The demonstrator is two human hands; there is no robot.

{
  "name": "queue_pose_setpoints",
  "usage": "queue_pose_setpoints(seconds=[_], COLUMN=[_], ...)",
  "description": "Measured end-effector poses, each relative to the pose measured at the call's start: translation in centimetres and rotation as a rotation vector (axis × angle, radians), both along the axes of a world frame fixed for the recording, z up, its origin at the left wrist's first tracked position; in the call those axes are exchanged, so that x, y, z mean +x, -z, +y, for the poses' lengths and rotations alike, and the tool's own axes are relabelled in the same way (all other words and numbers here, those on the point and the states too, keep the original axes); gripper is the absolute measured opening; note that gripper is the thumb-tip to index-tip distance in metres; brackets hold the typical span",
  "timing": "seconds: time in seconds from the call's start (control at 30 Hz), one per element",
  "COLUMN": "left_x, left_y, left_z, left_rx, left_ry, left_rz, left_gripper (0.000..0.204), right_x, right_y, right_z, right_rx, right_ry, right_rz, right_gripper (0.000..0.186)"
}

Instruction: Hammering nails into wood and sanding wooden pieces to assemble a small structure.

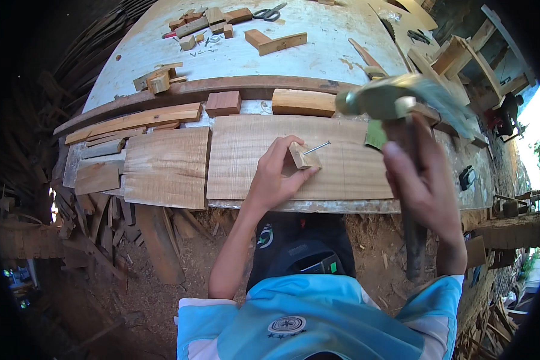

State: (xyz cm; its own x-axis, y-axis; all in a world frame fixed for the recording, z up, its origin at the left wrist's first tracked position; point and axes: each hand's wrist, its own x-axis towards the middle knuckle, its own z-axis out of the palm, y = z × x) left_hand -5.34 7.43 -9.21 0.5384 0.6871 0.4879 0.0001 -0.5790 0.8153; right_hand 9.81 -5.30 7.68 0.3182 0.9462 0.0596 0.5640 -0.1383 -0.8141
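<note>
My left hand (277,172) grips a small wooden block (303,157) between thumb and fingers, over a wide flat board (246,162) at the bench's front edge. A nail (318,147) sticks up at a slant from the block, its head toward the right. My right hand (423,186) is wrapped round the handle of a claw hammer (413,252), raised to the right of the block. The hammer's head is up and apart from the nail, its claw side smeared by motion. Left of the wide board lies a second flat board (165,168).
Behind the boards lie a reddish block (223,103), a longer block (303,102) and a long dark rail (234,86). Farther back are wood offcuts (215,18), scissors (270,12) and a joined wooden piece (282,44). A small black object (467,177) sits at the right edge.
</note>
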Motion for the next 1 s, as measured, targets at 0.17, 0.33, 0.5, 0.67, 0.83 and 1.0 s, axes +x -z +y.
queue_pose_setpoints(seconds=[0.17, 0.33, 0.5, 0.67, 0.83, 1.0], left_x=[0.6, 0.2, 0.9, 0.7, 0.8, 0.6], left_y=[0.1, 0.7, 0.4, 0.8, 1.2, -1.1], left_z=[-0.2, 0.2, 0.1, -0.2, 0.5, 0.4], left_rx=[-0.037, -0.072, -0.118, -0.132, 0.168, 0.240], left_ry=[0.029, 0.017, 0.048, 0.067, -0.089, -0.025], left_rz=[-0.011, 0.060, 0.061, 0.040, -0.050, 0.150], left_gripper=[0.045, 0.048, 0.048, 0.048, 0.045, 0.043], right_x=[0.6, 1.3, 1.1, 2.9, 4.6, 6.9], right_y=[2.7, 2.4, 2.9, 5.2, 4.8, 13.4], right_z=[-0.4, 0.1, -0.5, 0.2, -0.2, -1.3], right_rx=[0.156, 0.089, 0.379, -0.007, -0.111, -0.083], right_ry=[-0.110, -0.066, 0.014, -0.024, 0.063, -0.037], right_rz=[-0.304, -0.144, -0.106, -0.064, 0.019, -0.072], right_gripper=[0.037, 0.035, 0.027, 0.035, 0.037, 0.033])
